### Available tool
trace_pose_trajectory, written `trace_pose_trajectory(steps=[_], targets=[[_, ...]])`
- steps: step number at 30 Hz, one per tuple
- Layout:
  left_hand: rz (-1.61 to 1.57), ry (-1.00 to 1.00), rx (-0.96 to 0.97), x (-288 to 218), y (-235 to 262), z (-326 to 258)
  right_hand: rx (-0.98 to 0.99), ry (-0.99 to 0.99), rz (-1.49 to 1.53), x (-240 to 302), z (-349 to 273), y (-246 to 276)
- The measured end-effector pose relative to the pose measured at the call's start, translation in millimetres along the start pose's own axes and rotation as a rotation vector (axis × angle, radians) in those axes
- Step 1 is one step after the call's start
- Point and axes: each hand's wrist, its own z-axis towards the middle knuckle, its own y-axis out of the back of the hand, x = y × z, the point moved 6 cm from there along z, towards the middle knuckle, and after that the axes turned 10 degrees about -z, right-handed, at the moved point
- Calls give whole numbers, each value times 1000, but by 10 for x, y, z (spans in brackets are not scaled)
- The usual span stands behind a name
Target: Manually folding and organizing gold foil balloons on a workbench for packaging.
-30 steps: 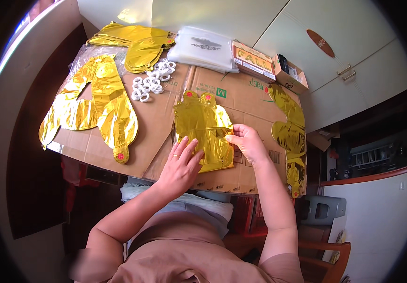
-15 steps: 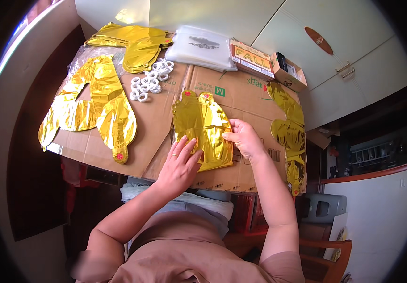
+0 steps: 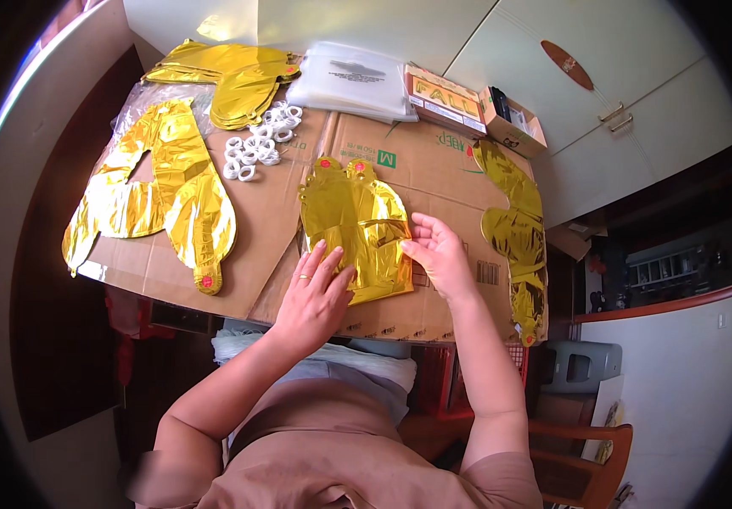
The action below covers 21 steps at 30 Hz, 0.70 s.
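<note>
A flat, uninflated gold foil balloon (image 3: 353, 208) lies folded in front of me, with two red-marked tabs at its far end. My left hand (image 3: 313, 293) rests on its near left part, palm down and fingers stretched out. At its right edge, my right hand (image 3: 440, 254) has the thumb on the foil and the fingers curled close by, pinching the edge. Whether a fingertip reaches beneath the foil is hard to see. A crease runs across the balloon beside this hand.
Cardboard (image 3: 277, 225) covers the table. A large gold foil balloon (image 3: 200, 199) lies left, a curved one (image 3: 514, 225) right. Behind are stacked gold balloons (image 3: 243, 76), white ribbon rolls (image 3: 251, 153), clear plastic bags (image 3: 353, 81), a printed box (image 3: 446, 97) and an open box (image 3: 514, 123).
The balloon's right part, raised and bright before, now lies flatter and wider. My right hand stays at its edge with fingers slightly more spread. The whole view has shifted a little.
</note>
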Motion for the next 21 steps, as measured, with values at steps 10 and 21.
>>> trace_pose_trajectory(steps=[10,21], targets=[[-2,10,-13,-47,17,36,277,-337,-48,-43,-397,183],[4,8,-11,-26,-7,22,280,-302,100,-18,-196,116]])
